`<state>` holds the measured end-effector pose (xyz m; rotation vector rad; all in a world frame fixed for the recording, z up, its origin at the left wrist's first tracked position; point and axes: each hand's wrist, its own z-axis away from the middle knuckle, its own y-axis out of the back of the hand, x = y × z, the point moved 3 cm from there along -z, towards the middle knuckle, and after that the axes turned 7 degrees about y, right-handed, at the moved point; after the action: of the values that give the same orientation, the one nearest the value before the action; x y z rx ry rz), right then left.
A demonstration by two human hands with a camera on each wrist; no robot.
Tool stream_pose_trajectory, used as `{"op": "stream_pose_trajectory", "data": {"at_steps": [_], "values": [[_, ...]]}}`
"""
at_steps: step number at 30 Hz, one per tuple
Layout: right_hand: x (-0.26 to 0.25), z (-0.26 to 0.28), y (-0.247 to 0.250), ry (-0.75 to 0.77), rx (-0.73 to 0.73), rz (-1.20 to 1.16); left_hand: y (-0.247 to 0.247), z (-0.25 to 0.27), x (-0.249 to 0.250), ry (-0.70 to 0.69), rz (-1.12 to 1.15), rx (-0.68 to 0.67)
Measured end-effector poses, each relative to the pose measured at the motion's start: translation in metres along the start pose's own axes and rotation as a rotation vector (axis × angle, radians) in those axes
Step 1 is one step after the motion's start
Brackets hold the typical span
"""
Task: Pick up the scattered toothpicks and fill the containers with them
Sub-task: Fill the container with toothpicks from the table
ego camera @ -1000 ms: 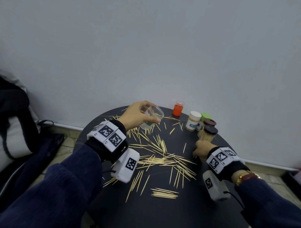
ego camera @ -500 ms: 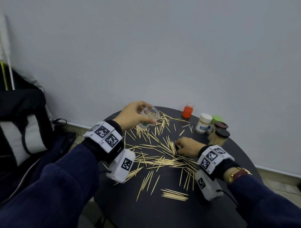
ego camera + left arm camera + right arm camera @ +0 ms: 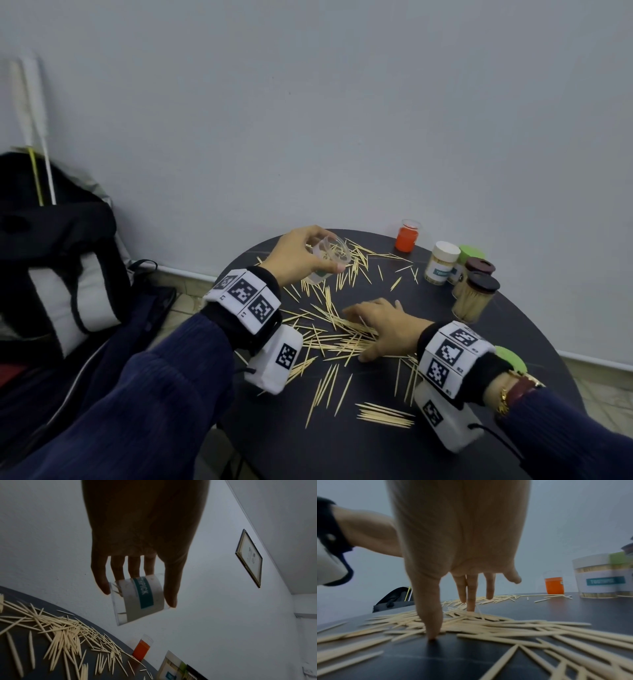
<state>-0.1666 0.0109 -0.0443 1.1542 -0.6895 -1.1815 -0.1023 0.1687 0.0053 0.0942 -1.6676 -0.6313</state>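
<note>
Navy ribbed sleeves (image 3: 144, 404), white marker-printed wristbands (image 3: 245, 296), gold bracelet (image 3: 503, 399)

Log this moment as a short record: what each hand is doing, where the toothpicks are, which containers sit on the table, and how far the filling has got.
left hand: holds clear container tilted, above table
right hand: fingers spread, pressing on toothpick pile
table: dark, round, toothpicks scattered
far edge: orange container, white-lidded jar, two brown-lidded jars
progress: held container nearly empty

A plain pale wall (image 3: 342, 120) rises behind a round dark table (image 3: 342, 445); a framed picture (image 3: 249, 557) hangs on it; tiled floor (image 3: 603, 390) below.
</note>
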Motion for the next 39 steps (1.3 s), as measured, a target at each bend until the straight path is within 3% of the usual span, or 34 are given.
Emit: {"op": "stream_pose_trajectory", "data": {"at_steps": [8, 12, 20, 39], "values": [[0.002, -0.007, -0.002, -0.224, -0.044, 0.07, -0.001, -0.003, -0.003, -0.006, -0.021, -0.006], [-0.002, -0.012, -0.002, -0.183, -0.026, 0.055, 0.002, -0.003, -0.006, -0.007, -0.022, -0.007], [-0.012, -0.011, 0.003, -0.081, -0.084, 0.361, 0.003, -0.003, -0.015, 0.006, -0.047, -0.01], [-0.008, -0.017, -0.001, -0.089, -0.108, 0.254, -0.002, 0.0, -0.017, -0.004, -0.108, -0.038]]}}
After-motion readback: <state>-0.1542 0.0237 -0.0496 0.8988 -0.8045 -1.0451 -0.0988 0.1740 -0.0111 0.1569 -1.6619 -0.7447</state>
